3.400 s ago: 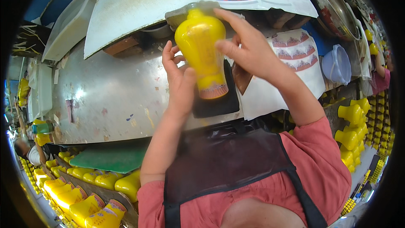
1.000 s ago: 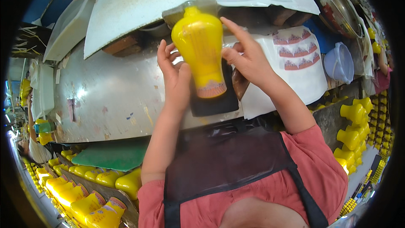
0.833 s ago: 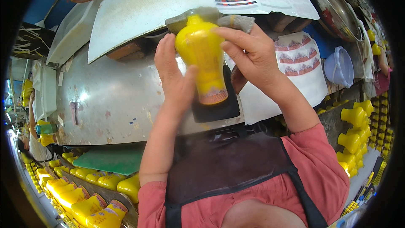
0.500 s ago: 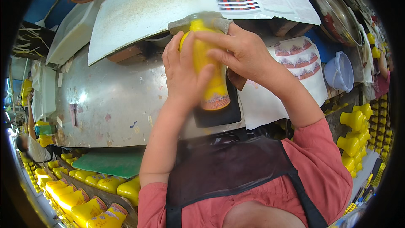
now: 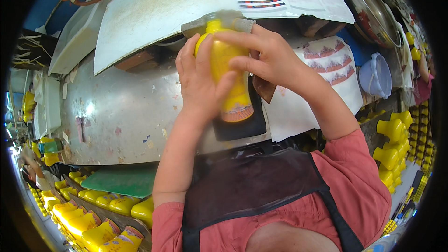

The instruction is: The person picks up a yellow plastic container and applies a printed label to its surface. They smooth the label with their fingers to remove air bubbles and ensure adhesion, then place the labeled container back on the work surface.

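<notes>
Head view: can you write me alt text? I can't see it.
A bare left hand and right hand both touch a yellow vase-shaped bottle, which lies over a black pad on a worn metal table, base pointing down the picture. A sheet of pink decals lies to the right; more yellow bottles sit lower left and right.

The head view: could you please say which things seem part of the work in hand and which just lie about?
In use, apparently: yellow bottle, under left hand and right hand; grey cloth; black pad; lower printed sheet.

Lying about, probably: metal pan, lavender bucket.
</notes>
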